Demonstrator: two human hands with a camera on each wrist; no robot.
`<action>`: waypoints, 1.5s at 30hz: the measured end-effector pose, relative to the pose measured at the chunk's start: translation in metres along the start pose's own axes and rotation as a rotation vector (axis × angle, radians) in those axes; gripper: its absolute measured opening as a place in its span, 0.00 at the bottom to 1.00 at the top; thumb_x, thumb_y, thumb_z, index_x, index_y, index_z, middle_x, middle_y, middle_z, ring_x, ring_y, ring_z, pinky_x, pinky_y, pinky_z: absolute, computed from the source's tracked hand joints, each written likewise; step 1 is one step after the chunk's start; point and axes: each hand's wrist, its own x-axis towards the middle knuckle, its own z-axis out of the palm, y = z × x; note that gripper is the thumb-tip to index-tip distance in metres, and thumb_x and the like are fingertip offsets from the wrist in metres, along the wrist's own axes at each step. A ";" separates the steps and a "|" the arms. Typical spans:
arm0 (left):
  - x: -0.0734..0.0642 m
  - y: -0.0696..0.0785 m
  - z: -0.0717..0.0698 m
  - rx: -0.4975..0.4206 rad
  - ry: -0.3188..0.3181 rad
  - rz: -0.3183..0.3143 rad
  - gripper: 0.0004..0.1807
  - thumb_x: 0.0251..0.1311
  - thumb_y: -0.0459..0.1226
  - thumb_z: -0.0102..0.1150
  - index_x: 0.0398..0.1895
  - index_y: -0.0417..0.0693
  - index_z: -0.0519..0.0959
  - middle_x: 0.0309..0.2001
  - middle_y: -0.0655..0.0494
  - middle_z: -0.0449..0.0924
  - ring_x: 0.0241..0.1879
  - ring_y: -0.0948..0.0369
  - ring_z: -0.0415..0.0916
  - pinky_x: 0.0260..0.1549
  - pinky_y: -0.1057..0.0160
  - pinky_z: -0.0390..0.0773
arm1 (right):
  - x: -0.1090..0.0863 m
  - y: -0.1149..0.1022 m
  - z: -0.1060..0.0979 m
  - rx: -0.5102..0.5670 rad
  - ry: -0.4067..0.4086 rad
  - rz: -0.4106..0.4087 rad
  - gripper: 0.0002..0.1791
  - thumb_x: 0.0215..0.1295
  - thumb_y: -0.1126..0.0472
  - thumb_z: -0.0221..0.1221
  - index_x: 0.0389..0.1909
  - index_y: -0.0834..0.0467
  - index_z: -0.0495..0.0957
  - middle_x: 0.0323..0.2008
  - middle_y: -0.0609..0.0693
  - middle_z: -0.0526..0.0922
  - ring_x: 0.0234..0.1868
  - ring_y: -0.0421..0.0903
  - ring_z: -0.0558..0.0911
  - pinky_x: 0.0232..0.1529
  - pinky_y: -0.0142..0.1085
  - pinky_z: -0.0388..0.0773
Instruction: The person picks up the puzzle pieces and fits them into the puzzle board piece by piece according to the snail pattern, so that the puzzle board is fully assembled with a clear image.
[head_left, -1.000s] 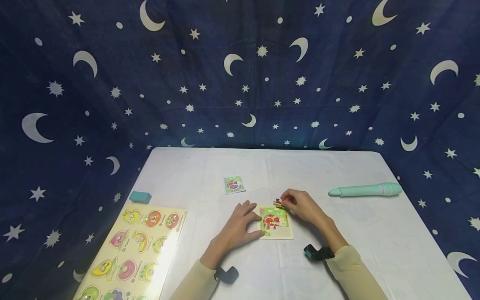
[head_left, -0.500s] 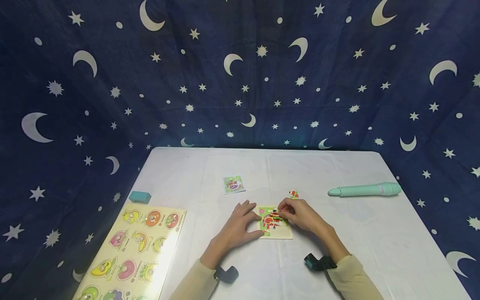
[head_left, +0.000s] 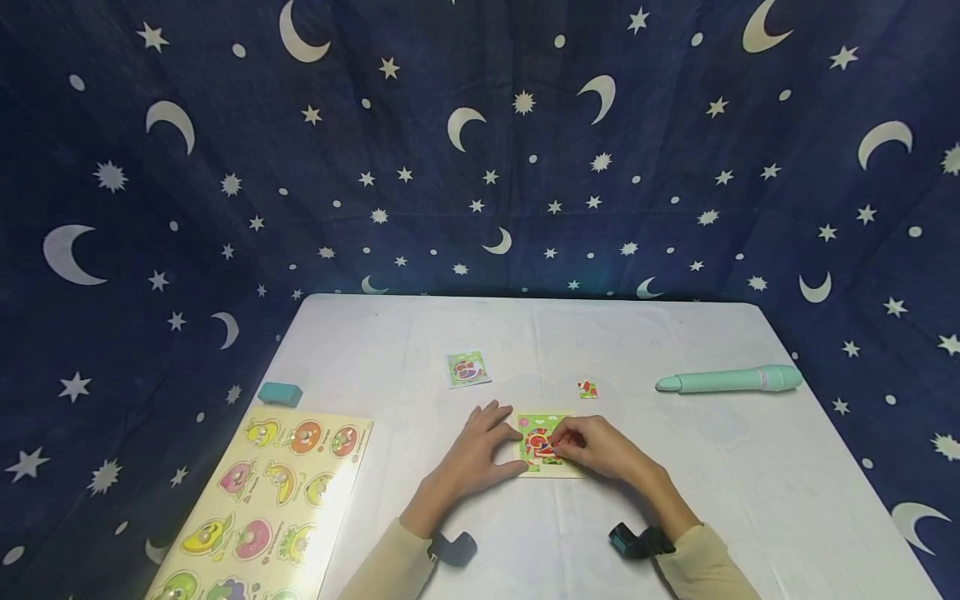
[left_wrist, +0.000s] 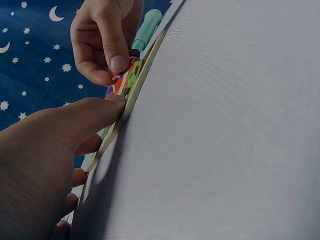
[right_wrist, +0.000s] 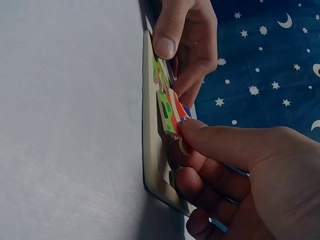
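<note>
A small square jigsaw board [head_left: 551, 476] with a pale wooden rim and a red-and-green picture lies flat at the table's front middle. Along its left side rests my left hand [head_left: 472, 452], fingers spread, with the thumb over the near left corner. Between thumb and fingers, my right hand [head_left: 600, 448] pinches a red, white and green jigsaw piece [right_wrist: 173, 112]. That piece is tilted over the board's near right part, touching or nearly touching it; the right fingers partly hide it. A loose jigsaw piece [head_left: 587, 390] lies on the cloth beyond the right hand.
Behind the board lies a small picture card [head_left: 468, 369]. A mint-green pen-shaped object [head_left: 729, 379] is at the right. On the left are a wooden fruit puzzle board [head_left: 285, 500] and a teal block [head_left: 281, 394]. A starry curtain [head_left: 420, 150] surrounds the white table.
My right hand has brought the jigsaw piece from beyond the board's far right corner toward its near right part. It has uncovered the loose piece behind. The left hand has stayed put.
</note>
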 end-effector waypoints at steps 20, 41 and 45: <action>-0.001 0.001 -0.001 -0.004 -0.010 -0.009 0.21 0.58 0.57 0.66 0.49 0.59 0.82 0.71 0.51 0.69 0.78 0.48 0.55 0.78 0.43 0.51 | -0.001 -0.002 0.007 -0.085 -0.006 -0.046 0.05 0.62 0.59 0.68 0.37 0.49 0.83 0.32 0.37 0.77 0.31 0.30 0.71 0.33 0.26 0.72; -0.001 0.002 -0.002 -0.008 0.002 0.014 0.20 0.57 0.55 0.67 0.49 0.57 0.82 0.70 0.48 0.70 0.77 0.45 0.57 0.77 0.40 0.53 | 0.001 -0.001 0.008 -0.030 -0.014 -0.140 0.08 0.62 0.61 0.67 0.40 0.51 0.90 0.34 0.39 0.80 0.32 0.30 0.71 0.34 0.25 0.73; -0.001 0.003 -0.002 -0.003 0.014 0.025 0.20 0.57 0.55 0.67 0.48 0.57 0.82 0.70 0.47 0.70 0.76 0.44 0.58 0.76 0.39 0.55 | 0.002 -0.002 0.008 -0.039 -0.024 -0.135 0.07 0.62 0.61 0.67 0.40 0.51 0.90 0.34 0.39 0.81 0.31 0.29 0.71 0.33 0.25 0.72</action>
